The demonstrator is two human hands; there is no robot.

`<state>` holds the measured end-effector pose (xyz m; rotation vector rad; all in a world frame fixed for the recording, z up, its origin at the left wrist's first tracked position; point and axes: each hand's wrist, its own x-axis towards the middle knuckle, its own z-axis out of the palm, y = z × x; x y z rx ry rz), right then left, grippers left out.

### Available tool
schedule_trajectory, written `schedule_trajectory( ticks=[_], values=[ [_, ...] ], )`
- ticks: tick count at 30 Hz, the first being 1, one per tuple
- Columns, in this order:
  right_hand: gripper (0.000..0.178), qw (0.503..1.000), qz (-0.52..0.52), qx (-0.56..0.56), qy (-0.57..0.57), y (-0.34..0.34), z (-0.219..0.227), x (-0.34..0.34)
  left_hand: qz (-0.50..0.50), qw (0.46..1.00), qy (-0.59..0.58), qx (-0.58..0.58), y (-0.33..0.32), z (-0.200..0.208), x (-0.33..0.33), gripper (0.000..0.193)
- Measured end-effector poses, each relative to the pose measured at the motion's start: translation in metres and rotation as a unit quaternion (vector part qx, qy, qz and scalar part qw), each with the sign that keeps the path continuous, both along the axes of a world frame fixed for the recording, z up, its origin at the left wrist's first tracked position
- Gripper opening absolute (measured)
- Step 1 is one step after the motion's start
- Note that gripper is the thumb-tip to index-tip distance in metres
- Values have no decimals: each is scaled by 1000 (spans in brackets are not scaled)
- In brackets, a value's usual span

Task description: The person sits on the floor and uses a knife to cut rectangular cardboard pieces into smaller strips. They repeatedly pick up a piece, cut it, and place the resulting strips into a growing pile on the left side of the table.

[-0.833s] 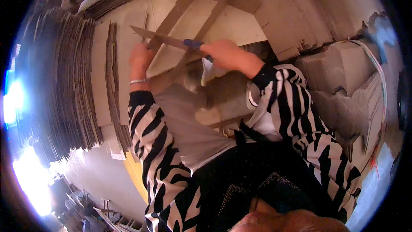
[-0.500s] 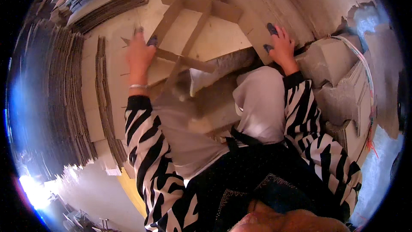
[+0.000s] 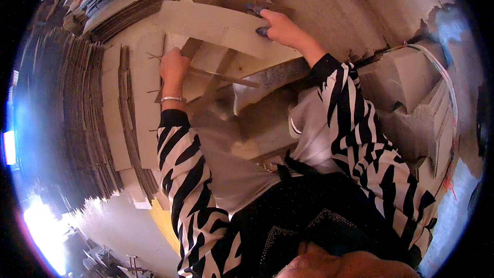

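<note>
An interlocked grid of brown cardboard divider strips (image 3: 221,76) stands on a pale board in front of me. Across its middle lies a wide cardboard strip (image 3: 226,36), hiding part of the grid. My right hand (image 3: 283,30), with dark covers on its fingertips, pinches this strip near its right end. At the near left corner of the grid, my left hand (image 3: 175,66) is closed with its fingers curled. Strip ends show beside it, but what it grips is hidden.
Tall stacks of flat cardboard (image 3: 64,108) stand at the left, with another pile (image 3: 131,5) at the far left. Cardboard sheets (image 3: 334,10) spread at the far right. Bundled cardboard (image 3: 396,82) sits at the right beside a pale cord (image 3: 445,74).
My right hand has moved left from the sheets at the right, bringing a cardboard strip over the grid. My left hand has shifted slightly right and nearer, its fingers now curled.
</note>
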<state>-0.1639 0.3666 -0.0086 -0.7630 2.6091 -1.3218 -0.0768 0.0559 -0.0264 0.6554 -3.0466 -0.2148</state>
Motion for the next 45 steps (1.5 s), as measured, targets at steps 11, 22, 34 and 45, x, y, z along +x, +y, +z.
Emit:
schedule_trajectory(
  ticks=[11, 22, 34, 45],
  values=[
    [37, 970, 59, 185, 144, -5, 8, 24, -9, 1000, -8, -5, -2, 7, 7, 24],
    [31, 950, 81, 171, 247, -11, -5, 29, 13, 1000, -15, -5, -6, -2, 12, 25],
    [28, 953, 145, 167, 207, -17, 1, 70, 45, 997, -53, -21, 7, 14, 12, 30],
    [21, 943, 112, 268, 162, -14, -23, 60, 15, 994, -108, -26, -4, 7, -2, 32]
  ],
)
